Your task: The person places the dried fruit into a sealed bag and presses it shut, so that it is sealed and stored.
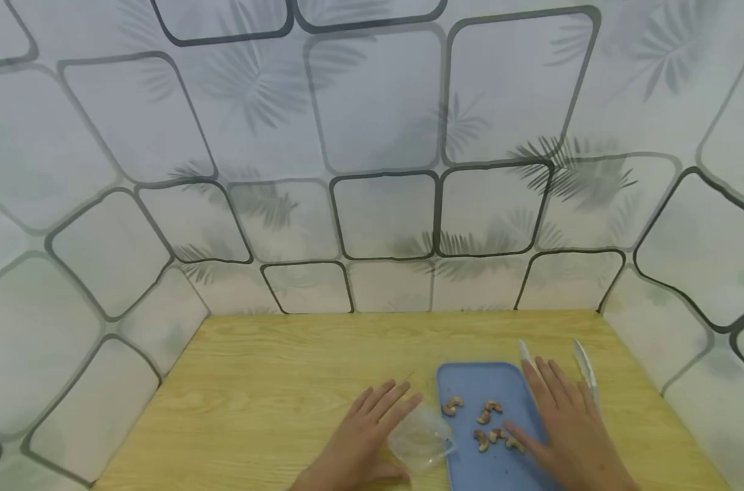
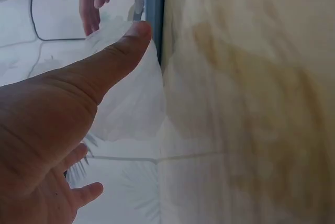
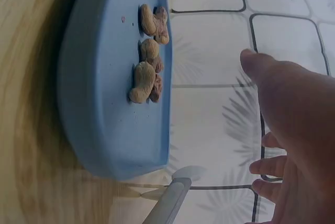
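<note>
A blue tray [image 1: 485, 375] holds several cashews [image 1: 482, 440], curved and patched with brown skin. My right hand [image 1: 564, 426] is over the tray's right side, fingers extended and thumb apart, holding nothing. To the tray's left, my left hand [image 1: 365, 433] has its fingers stretched forward beside a clear plastic bag [image 1: 422, 443]. In the left wrist view the thumb overlaps the bag [image 2: 131, 103], which is crumpled and thin. The right wrist view shows the cashews [image 3: 142, 82] grouped in small clusters on the tray [image 3: 125, 135].
A slim white utensil [image 1: 585, 368] lies right of the tray, partly behind the right hand; another pale tip [image 1: 524, 350] shows by the tray's far right corner. The wood-grain table [image 1: 255, 395] meets patterned walls [image 1: 384, 211] at the back and both sides.
</note>
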The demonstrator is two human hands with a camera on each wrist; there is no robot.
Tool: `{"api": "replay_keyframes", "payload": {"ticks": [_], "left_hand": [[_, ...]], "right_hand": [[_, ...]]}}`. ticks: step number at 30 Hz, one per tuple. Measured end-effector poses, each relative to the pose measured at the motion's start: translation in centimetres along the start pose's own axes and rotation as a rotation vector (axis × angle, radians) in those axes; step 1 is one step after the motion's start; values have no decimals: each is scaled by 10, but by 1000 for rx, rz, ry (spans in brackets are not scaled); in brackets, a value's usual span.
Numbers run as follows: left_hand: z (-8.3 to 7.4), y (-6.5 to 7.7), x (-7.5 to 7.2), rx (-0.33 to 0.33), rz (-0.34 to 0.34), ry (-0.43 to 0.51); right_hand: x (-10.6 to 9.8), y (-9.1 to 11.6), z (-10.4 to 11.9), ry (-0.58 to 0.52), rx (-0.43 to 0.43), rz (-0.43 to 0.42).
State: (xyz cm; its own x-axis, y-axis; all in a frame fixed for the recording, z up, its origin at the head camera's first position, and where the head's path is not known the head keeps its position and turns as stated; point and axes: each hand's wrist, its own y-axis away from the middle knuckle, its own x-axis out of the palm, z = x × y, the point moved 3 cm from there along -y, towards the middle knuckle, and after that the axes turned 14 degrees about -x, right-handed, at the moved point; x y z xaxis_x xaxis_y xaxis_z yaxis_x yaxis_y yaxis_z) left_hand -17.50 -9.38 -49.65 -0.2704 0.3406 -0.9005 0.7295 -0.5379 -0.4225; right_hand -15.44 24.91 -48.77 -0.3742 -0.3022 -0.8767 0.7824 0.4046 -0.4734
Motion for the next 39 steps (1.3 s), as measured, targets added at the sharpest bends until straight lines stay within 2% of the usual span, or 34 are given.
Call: {"api": "replay_keyframes", "payload": {"ticks": [6,10,14,18,21,24,29,32,36,39], "left_hand": [[-5,0,5,18,72,15],[-7,0,7,15,99,88],[-8,-2,8,12,130,183],[-8,-3,10,7,164,240],[-8,-4,11,12,161,264],[-8,-4,13,20,131,278],[-5,-4,15,30,72,302],[-3,-4,16,-2,104,340],[-1,-3,17,-85,176,410],[0,-2,19,-141,196,495]], "right_hand": [[-1,1,-12,20,34,-14],[-2,3,-18,32,63,1],[-1,7,-26,15,164,33],[-1,11,-34,-15,318,58],[0,14,-39,-24,390,68],[2,16,-43,-34,405,88],[7,18,-52,-154,427,207],[11,20,-56,-201,440,254],[13,22,-59,-207,440,237],[13,22,-60,-218,458,236]]}}
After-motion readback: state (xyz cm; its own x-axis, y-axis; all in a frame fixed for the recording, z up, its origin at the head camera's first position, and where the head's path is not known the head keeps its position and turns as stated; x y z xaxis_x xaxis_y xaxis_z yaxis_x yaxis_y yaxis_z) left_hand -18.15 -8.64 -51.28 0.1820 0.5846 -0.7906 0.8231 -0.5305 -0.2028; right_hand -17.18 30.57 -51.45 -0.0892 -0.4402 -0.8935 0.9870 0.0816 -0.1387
